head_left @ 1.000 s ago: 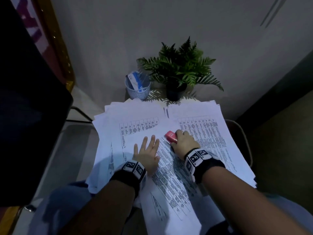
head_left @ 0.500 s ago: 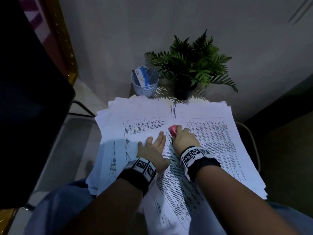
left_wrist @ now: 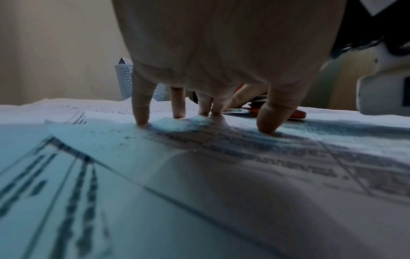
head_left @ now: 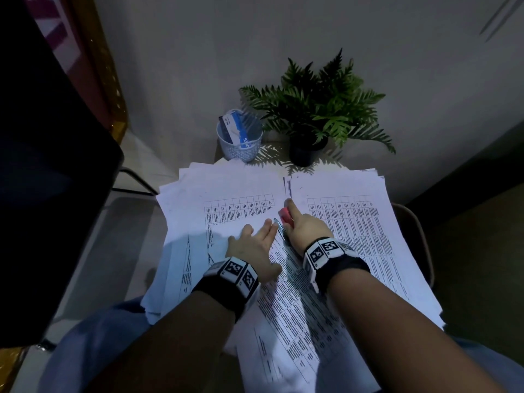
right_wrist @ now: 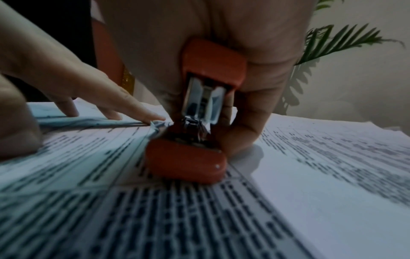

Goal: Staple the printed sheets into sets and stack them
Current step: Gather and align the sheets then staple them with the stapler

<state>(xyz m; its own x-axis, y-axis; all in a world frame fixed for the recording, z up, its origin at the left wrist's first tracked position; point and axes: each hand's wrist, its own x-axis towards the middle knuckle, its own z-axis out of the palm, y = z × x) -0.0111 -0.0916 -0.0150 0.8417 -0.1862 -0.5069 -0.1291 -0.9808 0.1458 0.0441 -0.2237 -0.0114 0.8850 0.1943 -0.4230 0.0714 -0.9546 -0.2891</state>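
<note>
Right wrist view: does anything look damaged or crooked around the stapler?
Yes. The paper corner at the mouth of the orange stapler looks crumpled and bunched, not flat. The right hand grips the stapler; the left hand presses the top sheet, which lies askew across the piles beneath.

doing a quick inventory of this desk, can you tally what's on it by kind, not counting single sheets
stapler: 1
spreads of printed sheets: 2 side by side, plus a tilted set under the hands
mesh cup: 1
box in the cup: 1
potted fern: 1
Total: 7
</note>
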